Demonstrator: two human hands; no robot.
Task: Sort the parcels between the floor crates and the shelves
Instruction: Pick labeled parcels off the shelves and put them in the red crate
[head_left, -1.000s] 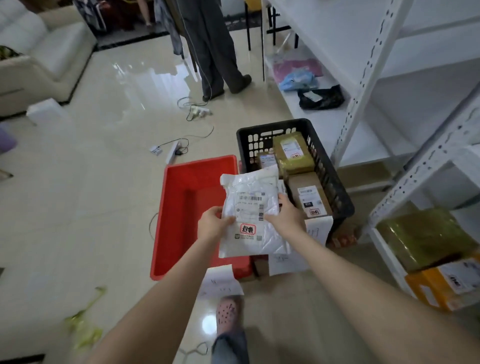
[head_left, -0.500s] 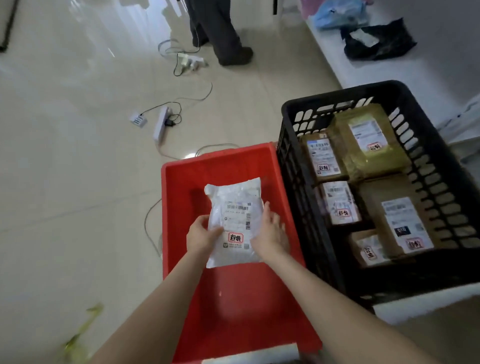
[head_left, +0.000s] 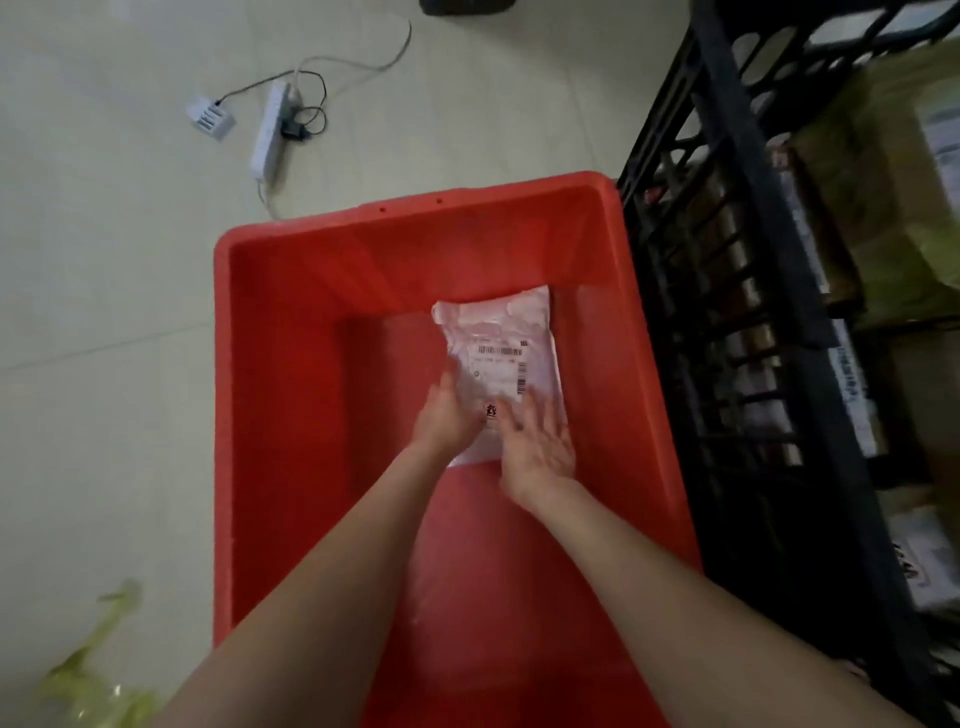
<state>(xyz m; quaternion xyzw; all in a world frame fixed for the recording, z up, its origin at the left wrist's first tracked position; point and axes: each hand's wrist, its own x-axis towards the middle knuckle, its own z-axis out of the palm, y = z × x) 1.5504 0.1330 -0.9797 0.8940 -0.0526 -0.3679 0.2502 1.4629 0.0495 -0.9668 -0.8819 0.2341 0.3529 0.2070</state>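
Note:
A white plastic parcel (head_left: 501, 358) with a barcode label lies low inside the red floor crate (head_left: 291, 364), near its far right corner. My left hand (head_left: 445, 418) grips the parcel's near left edge, thumb on top. Over the parcel's near right corner, my right hand (head_left: 537, 441) rests with its fingers spread and straight. Right beside the red crate stands the black slatted crate (head_left: 737, 218), which holds several brown and yellow-wrapped parcels (head_left: 883, 218).
A white power strip (head_left: 270, 130) with cables and a small white adapter (head_left: 210, 117) lie on the tiled floor beyond the red crate. Something yellow-green (head_left: 88, 675) lies on the floor at the bottom left. The red crate holds only this parcel.
Both hands have carried the white parcel from in front of the black crate down into the red crate. My right hand has opened its fingers. The view has dropped closer.

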